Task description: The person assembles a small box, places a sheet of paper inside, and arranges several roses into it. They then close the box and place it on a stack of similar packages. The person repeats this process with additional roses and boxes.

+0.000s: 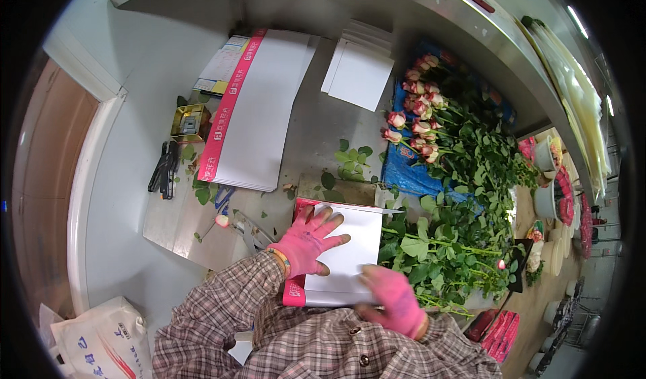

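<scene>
My left hand, in a pink work glove with dirty fingertips, lies with fingers spread on a sheet of white wrapping paper. A pink printed band runs along the sheet's left side. My right hand, gloved the same way, is blurred at the paper's lower right corner. Whether it pinches the edge or only brushes it, I cannot tell. Leafy green stems stick out from the paper's right side. Whatever lies under the sheet is hidden.
White-and-pink wrapping sheets and white cards lie stacked ahead. Pink-and-cream roses rest on blue plastic at right. Pruning shears, black clamps and a gold tin are leftward. A metal shelf edge overhangs the table.
</scene>
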A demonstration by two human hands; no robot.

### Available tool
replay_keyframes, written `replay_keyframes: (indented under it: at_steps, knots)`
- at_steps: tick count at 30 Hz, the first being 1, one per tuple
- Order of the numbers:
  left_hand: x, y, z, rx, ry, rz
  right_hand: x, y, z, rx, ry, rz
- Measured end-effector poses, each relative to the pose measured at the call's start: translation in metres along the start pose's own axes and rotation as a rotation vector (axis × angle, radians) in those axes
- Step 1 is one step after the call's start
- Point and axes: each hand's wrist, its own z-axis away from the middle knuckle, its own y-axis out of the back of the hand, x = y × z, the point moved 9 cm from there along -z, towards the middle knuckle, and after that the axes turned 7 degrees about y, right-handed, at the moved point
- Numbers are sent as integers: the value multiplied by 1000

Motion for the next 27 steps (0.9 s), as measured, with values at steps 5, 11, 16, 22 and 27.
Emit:
replay_keyframes:
  at_steps: [5,11,16,22,27]
  knots:
    - [6,1,-4,56,-41,-11,82,-67,130,-269,-757,-627]
    - [6,-7,-2,110,-54,-37,54,-56,104,-204,-708,-1182]
    - [-8,-18,-8,208,-47,-10,-17,-21,-77,-334,119,325]
    - [-13,-13,-5,421,-169,-122,65,-57,-97,-528,63,204]
    - [-85,-47,85,507,411,814,114,-88,-98,-514,-191,28]
